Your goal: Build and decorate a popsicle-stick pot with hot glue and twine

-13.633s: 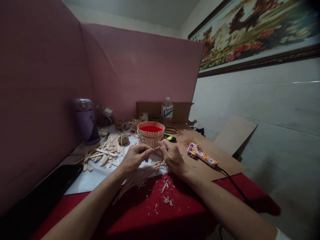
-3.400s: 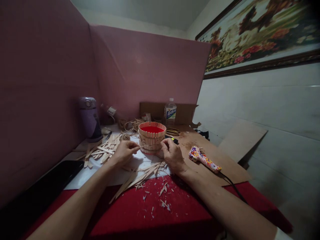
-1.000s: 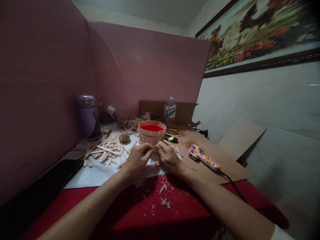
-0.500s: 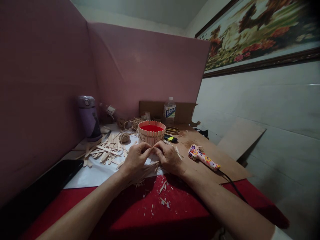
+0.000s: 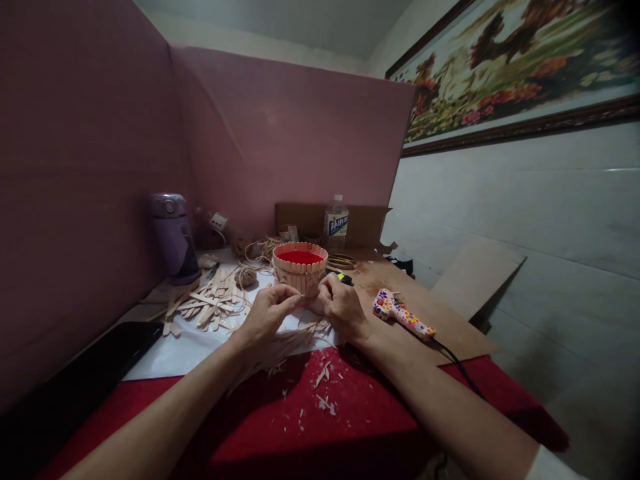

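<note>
A round basket (image 5: 301, 263) with a wooden-stick wall and a red inside stands upright at the middle of the table. Just in front of it, my left hand (image 5: 270, 310) is closed in a pinch. My right hand (image 5: 343, 308) is also closed, a short gap to the right, near the basket's lower front. Whatever the fingertips hold is too small to make out. Thin strands and splinters (image 5: 300, 337) lie beneath both hands on the white sheet (image 5: 165, 353).
Wooden sticks (image 5: 215, 300), a twine ball (image 5: 245, 277) and a purple flask (image 5: 175, 240) stand left. A plastic bottle (image 5: 337, 223) is behind the basket. A flowered glue gun (image 5: 403, 315) with a black cord lies right; a dark phone-like slab (image 5: 135, 337) is front left.
My hands have moved apart from each other, the right one shifting slightly to the right. The whole view has shifted a little.
</note>
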`<state>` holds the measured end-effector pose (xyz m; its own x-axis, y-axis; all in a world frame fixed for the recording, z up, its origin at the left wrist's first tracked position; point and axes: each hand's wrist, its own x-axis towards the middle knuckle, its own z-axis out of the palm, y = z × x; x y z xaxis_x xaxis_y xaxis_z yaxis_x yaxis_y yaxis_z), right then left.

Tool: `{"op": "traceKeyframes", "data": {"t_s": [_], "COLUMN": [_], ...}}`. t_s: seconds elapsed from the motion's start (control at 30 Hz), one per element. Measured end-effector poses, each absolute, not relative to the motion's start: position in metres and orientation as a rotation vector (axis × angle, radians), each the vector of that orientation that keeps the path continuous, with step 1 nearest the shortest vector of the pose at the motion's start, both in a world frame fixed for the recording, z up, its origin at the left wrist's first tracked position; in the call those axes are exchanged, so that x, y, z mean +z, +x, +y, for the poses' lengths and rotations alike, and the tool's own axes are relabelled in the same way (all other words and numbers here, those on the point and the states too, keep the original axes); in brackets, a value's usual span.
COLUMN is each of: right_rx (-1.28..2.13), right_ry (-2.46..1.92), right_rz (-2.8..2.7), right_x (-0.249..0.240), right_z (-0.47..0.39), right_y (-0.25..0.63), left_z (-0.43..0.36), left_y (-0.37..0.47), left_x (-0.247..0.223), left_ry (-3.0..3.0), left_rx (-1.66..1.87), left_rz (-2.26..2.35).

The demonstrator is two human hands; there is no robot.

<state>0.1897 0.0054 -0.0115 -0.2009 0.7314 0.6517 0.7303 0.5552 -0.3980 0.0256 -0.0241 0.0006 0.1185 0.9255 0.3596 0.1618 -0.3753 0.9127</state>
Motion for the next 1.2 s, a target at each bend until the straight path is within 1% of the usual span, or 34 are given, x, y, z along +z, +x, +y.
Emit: {"op": "traceKeyframes", "data": {"t_s": [0.17, 0.4, 0.5, 0.8, 1.03, 1.2], "right_rx": [0.059, 0.181, 0.182, 0.046, 0.018, 0.082], "right_ry": [-1.02, -0.897, -0.854, -0.931, -1.276, -1.119], "right_rz": [-2.138, -2.116, -2.123, -2.16, -1.91, -1.987], "right_x": [-0.013, -0.014, -0.012, -0.011, -0.01, -0.012], "right_z": [-0.003, -0.005, -0.007, -0.008, 0.0, 0.0], "right_y": [0.186, 0.187, 0.187, 0.186, 0.188, 0.188], "left_z": [-0.026, -0.025, -0.023, -0.019, -0.026, -0.025], "left_y": [0.025, 0.024, 0.023, 0.023, 0.026, 0.025], "left_x": [0.003, 0.003, 0.0, -0.004, 0.0, -0.001], "left_ry": [1.567, 1.615, 1.669, 1.738, 1.634, 1.617], "left_rx": [1.283, 1.266, 1.265, 1.248, 1.249, 1.233], "left_rz": [1.102, 1.113, 1.132, 1.149, 1.078, 1.089]}}
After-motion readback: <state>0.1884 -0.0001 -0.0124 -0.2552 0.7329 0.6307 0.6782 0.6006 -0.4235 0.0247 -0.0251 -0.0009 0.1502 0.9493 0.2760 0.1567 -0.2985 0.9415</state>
